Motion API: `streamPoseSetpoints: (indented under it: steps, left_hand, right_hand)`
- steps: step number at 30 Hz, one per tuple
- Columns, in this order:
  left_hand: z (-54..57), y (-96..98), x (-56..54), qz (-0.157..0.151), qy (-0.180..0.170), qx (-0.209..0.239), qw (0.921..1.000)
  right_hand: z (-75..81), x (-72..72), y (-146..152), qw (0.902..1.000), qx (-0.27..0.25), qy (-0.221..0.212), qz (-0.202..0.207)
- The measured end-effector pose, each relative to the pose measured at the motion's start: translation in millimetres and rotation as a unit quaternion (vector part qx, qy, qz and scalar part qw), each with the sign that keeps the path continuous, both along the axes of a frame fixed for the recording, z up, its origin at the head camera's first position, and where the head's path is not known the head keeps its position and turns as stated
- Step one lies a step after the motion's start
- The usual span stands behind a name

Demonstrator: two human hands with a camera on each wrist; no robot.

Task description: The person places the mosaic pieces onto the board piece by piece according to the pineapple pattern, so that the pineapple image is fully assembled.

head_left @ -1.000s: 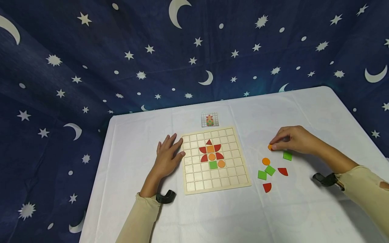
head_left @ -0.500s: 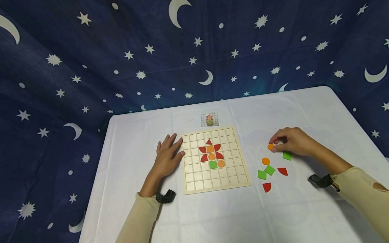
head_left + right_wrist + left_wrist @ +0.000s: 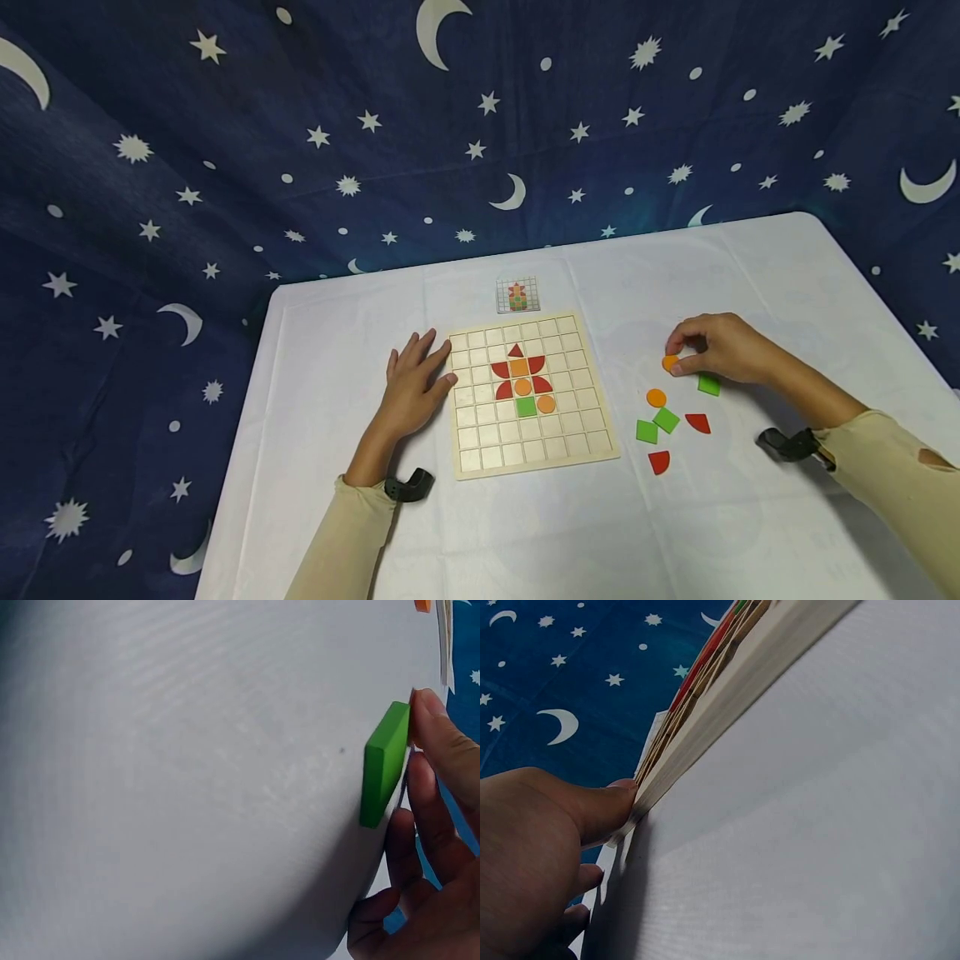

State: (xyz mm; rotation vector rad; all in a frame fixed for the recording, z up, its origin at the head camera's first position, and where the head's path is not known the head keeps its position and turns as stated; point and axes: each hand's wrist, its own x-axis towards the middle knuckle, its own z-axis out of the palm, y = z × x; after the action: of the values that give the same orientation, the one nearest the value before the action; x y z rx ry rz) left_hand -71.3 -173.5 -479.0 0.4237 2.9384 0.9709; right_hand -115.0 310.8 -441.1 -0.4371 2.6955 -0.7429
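While the left hand (image 3: 412, 392) rests with fingers spread, thumb and index at the board (image 3: 487, 437) along its left edge, eyes go right: the right hand (image 3: 723, 346) has thumb and fingertips clamped on an orange disc (image 3: 670, 363)! Whether it's clear of the counter (image 3: 735, 533), no telling. Here's the line that matters: disc at the hand's left end, board further left, well apart, so any carry would run leftward. Round piece, no long axis to line up. And the right hand is plainly the nearer; the left is across the board. Tight quarters, though: a green square (image 3: 708, 385) sits just beside that thumb.
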Motion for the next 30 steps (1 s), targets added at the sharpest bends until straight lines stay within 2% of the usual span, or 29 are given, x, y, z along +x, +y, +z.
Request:
streamPoseSetpoints:
  steps: [4,11,14,18,24,30]
  left_hand:
    - [0.1,-0.2,0.2,0.002,-0.003,0.000,1.0000]
    - [-0.2,-0.6,0.3,0.002,-0.006,0.002,1.0000]
    - [-0.3,-0.5,0.2,0.002,-0.005,0.002,1.0000]
    - [-0.7,-0.6,0.0,0.002,-0.005,0.000,1.0000]
    - [-0.9,-0.8,0.1,0.003,-0.005,-0.001,1.0000]
    - [-0.7,-0.9,0.4,0.003,-0.006,0.001,1.0000]
  right_hand:
    - [1.0,1.1,-3.2,0.9998,-0.018,-0.006,0.006]
    - [-0.2,2.9,-19.3,0.9952,-0.094,-0.021,-0.014]
    - [1.2,3.6,-34.3,0.9866,-0.152,-0.056,-0.019]
    - [4.8,5.4,-59.4,0.9678,-0.223,-0.116,-0.019]
    - [6.2,8.2,-100.8,0.9510,-0.261,-0.165,-0.009]
    - [4.2,11.7,-140.5,0.9501,-0.258,-0.173,0.022]
